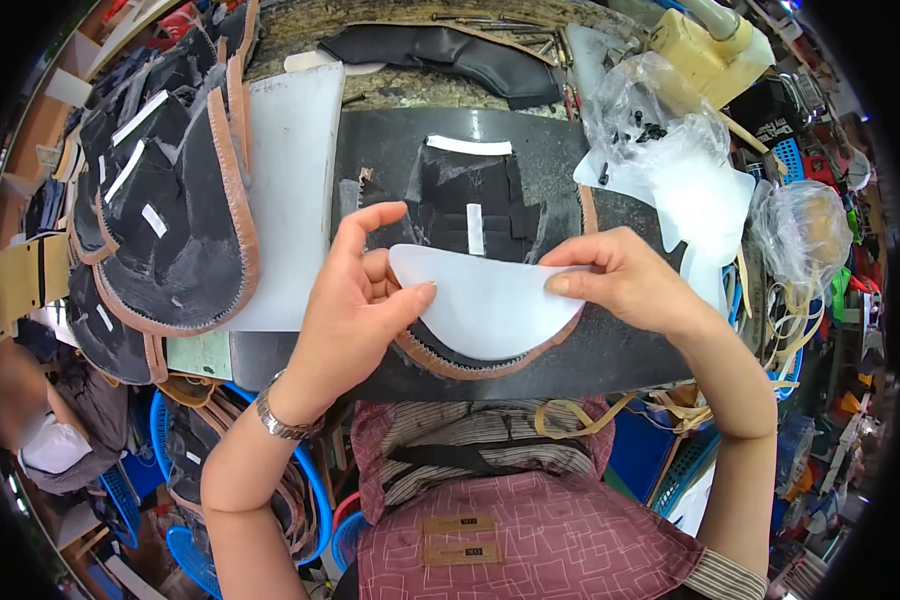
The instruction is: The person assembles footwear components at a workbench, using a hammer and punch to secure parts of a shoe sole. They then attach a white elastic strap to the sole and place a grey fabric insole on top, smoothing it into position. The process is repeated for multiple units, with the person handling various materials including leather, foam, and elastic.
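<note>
Fingers (pixel 382 222) of the left hand (pixel 355 300) are partly spread: the index finger arches up and forward, clear of everything, while the thumb presses down on the left tip of a white half-moon sheet (pixel 480 305), with the other fingers curled beneath that edge, so the sheet is pinched there. The left forearm rises from the lower edge of the picture, a metal wristwatch (pixel 282 420) on the wrist, and the hand bends inward over the counter (pixel 610 360).

The white half-moon sheet lies in the middle of the dark counter, straight edge away from the person and curved edge toward them, laid over a black shoe-upper piece with brown trim (pixel 470 225); the brown trim shows as a rim under the sheet's curved side.

At the sheet's right tip, the right hand (pixel 625 280) pinches it between thumb and forefinger, the remaining fingers folded close together behind. The right forearm comes up from the lower right corner and angles left toward the sheet.

To the far left of the counter a stack of similar black pieces (pixel 165 210) rests beside a white board (pixel 290 180); to the right lie clear plastic bags (pixel 660 140).
</note>
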The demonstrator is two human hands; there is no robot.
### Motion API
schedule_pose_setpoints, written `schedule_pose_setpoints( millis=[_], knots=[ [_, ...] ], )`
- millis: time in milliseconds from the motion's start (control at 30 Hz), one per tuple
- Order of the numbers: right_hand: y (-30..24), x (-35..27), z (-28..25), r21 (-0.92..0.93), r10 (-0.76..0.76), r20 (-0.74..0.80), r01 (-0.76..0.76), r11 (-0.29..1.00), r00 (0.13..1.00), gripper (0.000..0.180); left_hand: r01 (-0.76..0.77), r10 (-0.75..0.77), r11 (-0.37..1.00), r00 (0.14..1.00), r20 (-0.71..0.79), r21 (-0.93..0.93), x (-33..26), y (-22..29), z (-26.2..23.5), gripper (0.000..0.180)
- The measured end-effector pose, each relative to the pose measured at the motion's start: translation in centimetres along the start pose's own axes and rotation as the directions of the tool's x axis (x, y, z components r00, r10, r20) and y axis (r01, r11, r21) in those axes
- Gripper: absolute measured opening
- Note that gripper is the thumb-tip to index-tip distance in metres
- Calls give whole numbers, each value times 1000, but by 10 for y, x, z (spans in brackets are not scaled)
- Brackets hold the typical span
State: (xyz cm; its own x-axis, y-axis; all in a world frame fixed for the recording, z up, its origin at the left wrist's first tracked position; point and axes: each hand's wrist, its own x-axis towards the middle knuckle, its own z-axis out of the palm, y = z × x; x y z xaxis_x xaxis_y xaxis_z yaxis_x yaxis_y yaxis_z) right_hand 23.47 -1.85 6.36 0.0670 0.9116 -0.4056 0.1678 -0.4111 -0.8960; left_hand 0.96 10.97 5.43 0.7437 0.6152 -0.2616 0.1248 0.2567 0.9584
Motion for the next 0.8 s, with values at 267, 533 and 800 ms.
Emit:
schedule_pose_setpoints(
  millis=[267, 533, 800],
  knots=[
    [23, 12, -1, -194, 135, 4, -132, 972, 991, 10, 68, -79, 877, 997, 3, 476, -6, -30, -5, 70],
    [22, 11, 13, -480, -24, -92, -23, 877, 995, 16, -130, 219, 396, 975, 43, 909, -8, -27, 10, 65],
    [21, 15, -2, -905, -180, -183, -94, 414, 967, 36, -597, 339, 270, 793, 505, 755, -19, -34, -8, 33]
  ],
)
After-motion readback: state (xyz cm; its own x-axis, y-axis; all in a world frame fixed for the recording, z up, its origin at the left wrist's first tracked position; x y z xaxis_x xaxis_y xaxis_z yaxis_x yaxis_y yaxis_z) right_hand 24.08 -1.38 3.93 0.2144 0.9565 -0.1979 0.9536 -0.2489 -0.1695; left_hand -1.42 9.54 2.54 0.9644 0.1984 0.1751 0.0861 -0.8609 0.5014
